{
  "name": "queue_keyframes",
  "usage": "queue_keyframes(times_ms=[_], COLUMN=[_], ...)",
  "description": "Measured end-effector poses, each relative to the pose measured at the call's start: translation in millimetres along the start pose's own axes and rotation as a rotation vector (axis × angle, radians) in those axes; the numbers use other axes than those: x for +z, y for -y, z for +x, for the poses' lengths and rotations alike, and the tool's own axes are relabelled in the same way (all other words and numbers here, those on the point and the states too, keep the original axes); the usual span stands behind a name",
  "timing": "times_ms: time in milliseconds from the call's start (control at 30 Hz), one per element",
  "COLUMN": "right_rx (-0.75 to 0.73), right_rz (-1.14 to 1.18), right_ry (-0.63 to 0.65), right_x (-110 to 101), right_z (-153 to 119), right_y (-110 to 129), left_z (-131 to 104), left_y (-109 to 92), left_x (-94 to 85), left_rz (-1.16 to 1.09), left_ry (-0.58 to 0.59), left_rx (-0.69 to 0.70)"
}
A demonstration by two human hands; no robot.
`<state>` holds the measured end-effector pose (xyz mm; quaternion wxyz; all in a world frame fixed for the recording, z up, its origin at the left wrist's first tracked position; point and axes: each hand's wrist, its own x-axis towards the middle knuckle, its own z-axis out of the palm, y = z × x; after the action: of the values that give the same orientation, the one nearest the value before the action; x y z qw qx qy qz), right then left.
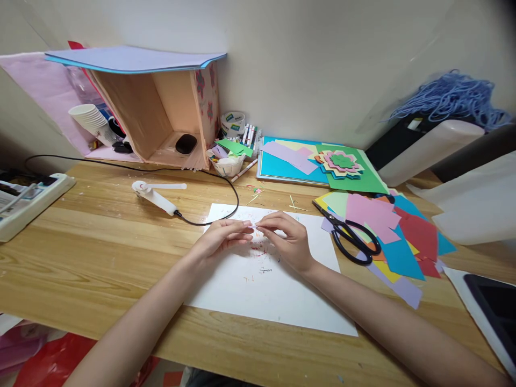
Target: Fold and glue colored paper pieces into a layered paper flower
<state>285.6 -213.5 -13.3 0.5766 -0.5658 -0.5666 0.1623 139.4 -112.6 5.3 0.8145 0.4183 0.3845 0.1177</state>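
Note:
Over the white sheet of paper (290,290), which carries small coloured marks, my two hands meet at the fingertips. My left hand (221,235) pinches one side of a small pale lilac piece (253,227), probably paper, and my right hand (291,236) pinches its other side. Fingers cover most of that piece, so its shape cannot be made out. Right of the sheet, black-handled scissors (355,242) rest on coloured paper pieces (403,252). A white glue gun (157,199) lies to the left, its black cord curving toward the sheet.
A layered paper flower (341,162) sits on coloured sheets (294,169) at the back. Near it stand a small tub of scraps (228,165), markers (250,134) and tape rolls (233,123). An open box (161,107) is at back left, a dark-screened device (492,306) at right.

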Motion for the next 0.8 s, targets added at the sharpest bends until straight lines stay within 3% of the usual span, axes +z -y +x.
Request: queue_keyframes(times_ms=[167, 400, 800], right_rx=[0.036, 0.245, 0.259], right_rz=[-0.002, 0.057, 0.136], right_ry=[0.030, 0.125, 0.107], right_x=[1, 2, 3], right_z=[0, 2, 3], right_y=[2, -1, -5], left_z=[3, 5, 7], left_y=[2, 6, 12], left_x=[-2.6, 0.2, -2.3], left_rz=[-0.026, 0.010, 0.074], left_ry=[0.009, -0.122, -0.034], left_rx=[0.045, 0.209, 0.259])
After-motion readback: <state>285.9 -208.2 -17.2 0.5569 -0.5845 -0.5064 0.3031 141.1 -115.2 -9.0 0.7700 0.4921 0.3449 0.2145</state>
